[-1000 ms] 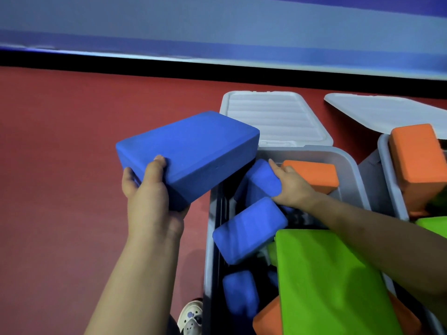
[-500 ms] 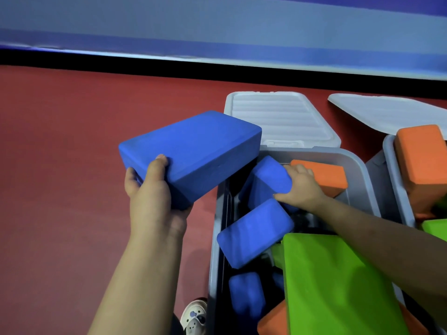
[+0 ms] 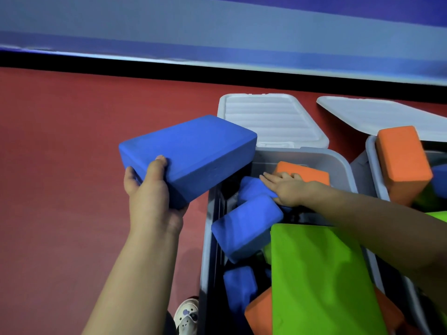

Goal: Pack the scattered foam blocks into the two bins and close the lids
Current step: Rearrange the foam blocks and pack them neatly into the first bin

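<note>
foam blocks fill most of the near grey bin (image 3: 343, 165) on the red floor (image 3: 72, 165): a big green block (image 3: 319, 281) lies across the near half, blue blocks (image 3: 246, 228) sit tilted along its left wall, and an orange block (image 3: 307, 171) rests at the far end. the left hand (image 3: 152, 201) holds a large blue block (image 3: 191, 153) up over the bin's far left corner, thumb on the top face and the fingers (image 3: 181, 209) wrapped under its near end, a firm closed grip. compared with the frames before, that block sits in much the same spot, only a little farther over the rim.

the right hand (image 3: 287, 189) has changed more. a second ago it was cupped around the upper small blue block (image 3: 254, 189) in the bin; now it lies flatter and farther back, fingers stretched out over that block's top edge with the tips touching the orange block. the hand looks open and pressing, not clasped round anything.

a white lid (image 3: 271, 122) lies flat on the floor just behind the bin. a second bin (image 3: 372, 160) stands to the right with an orange block (image 3: 404, 163) sticking up from it and its own lid (image 3: 377, 114) behind. a white shoe (image 3: 186, 315) shows at the lower edge.
</note>
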### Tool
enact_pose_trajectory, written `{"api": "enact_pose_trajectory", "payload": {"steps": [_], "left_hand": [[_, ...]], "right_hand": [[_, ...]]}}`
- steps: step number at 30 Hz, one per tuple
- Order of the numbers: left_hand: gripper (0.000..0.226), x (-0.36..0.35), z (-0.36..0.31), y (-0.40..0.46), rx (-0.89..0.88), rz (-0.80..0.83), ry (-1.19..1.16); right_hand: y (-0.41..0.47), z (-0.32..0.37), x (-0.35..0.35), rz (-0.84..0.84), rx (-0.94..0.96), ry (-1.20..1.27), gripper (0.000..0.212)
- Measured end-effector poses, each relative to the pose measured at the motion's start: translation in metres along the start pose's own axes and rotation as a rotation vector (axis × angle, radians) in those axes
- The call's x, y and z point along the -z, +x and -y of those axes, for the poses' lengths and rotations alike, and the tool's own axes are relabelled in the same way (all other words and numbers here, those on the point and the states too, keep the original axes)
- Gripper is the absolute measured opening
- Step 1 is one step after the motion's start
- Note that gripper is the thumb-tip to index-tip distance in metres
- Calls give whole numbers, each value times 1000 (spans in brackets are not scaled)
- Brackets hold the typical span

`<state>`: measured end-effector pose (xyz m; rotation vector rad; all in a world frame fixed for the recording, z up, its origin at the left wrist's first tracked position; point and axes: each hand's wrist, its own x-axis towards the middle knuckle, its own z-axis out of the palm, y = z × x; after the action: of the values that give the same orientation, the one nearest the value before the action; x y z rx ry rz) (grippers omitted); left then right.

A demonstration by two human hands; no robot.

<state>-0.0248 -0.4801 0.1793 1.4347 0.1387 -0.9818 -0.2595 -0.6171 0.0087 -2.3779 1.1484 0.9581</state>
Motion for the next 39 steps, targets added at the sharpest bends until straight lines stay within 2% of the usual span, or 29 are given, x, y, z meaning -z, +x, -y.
{"api": "enact_pose_trajectory", "payload": {"steps": [2,3,6,7,8,10,12,15,19,23,26,29,32,34,35,37,39], "left_hand": [[63,0,0,1,2,2,2],[62,0,0,2,2,-2,1],[58,1,-2,5,2,-13,-19],[57,1,-3,6,-2,-13,-23],[55,1,-3,7,-7,-14,-26],[55,1,-4,6,-13,-21,-30],[54,2,-7,4,-16,-28,-34],[59,4,-13,2,-24,-46,-72],[56,4,-16,-1,-28,-28,-53],[59,10,-23,-4,-47,-21,-67],[63,15,-29,-6,-58,-31,-90],[63,20,-32,-9,-69,-6,-102],[60,23,-30,-15,-88,30,-84],[53,26,-29,-21,-90,62,-85],[51,29,-29,-24,-90,81,-83],[49,34,-28,-28,-97,115,-77],[50,40,-24,-30,-88,139,-60]], "right_hand": [[0,6,15,41,11,-33,68],[-4,9,26,-5,45,28,66],[-42,20,68,-305,218,560,65],[-60,28,77,-340,308,619,67],[-77,39,83,-286,401,595,70],[-90,61,65,-104,491,232,80],[-86,79,39,-22,398,-46,96],[-74,92,28,-168,328,-173,105],[-78,95,36,-337,339,-191,96],[-103,67,57,-495,265,95,93],[-136,43,71,-513,284,195,95],[-180,29,86,-654,294,523,96],[-220,13,96,-867,121,753,93],[-241,-1,93,-931,-73,838,78],[-251,-6,90,-930,-133,926,66],[-268,-16,79,-859,-137,1282,48],[-282,-24,61,-698,-147,1673,34]]}}
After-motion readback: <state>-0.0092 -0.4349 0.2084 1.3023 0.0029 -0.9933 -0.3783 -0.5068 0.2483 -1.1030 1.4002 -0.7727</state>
